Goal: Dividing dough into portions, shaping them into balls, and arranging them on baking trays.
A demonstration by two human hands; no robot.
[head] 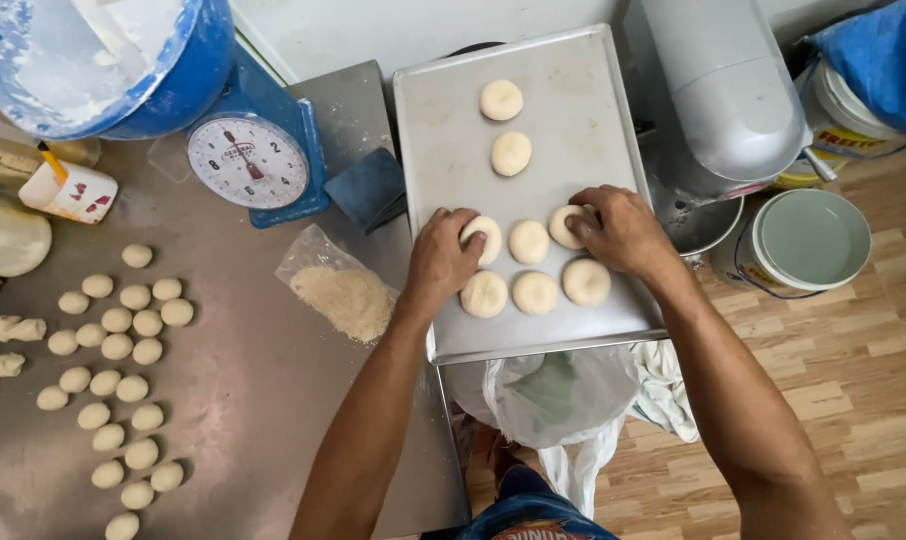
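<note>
Around: a blue kitchen scale with a white dial (251,160) stands at 10 o'clock from the tray; a clear bag of pale crumbs (343,295) lies at 9 o'clock; small raw dough balls (118,370) sit in rows on the grey metal surface (243,400).
Tray: rectangular silver baking tray (573,70), carrying flattened pale dough rounds.
Left hand (441,258): fingers curled down onto a flattened dough disc (483,238) at its 1 o'clock.
Right hand (623,232): fingers pressed on another pale dough disc (565,226) at its 9 o'clock.
</note>
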